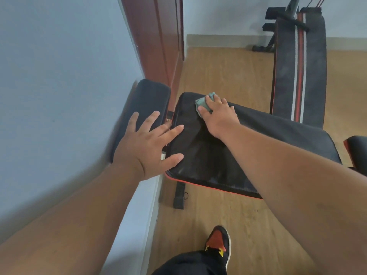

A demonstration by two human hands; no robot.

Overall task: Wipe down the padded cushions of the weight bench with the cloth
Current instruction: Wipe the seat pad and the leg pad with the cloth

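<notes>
- Right hand (217, 114) pressing green cloth (204, 103) onto far left corner of large black cushion (228, 155), fingers curled over it.
- Left hand (147, 147) spread flat, fingertips on cushion's left edge.

Setting: small home workout room, domestic finishes with gym equipment.

Light wood-look plank floor (228, 72), plain pale blue-grey walls (59, 76) with a low skirting board, and a reddish-brown wooden door (156, 36) at far left indicate a house or flat. A black padded weight bench with red piping (258, 139) stands near centre. A second long black bench with red and white stripes (299, 72), on a dark metal frame, stands far right against the wall.
</notes>
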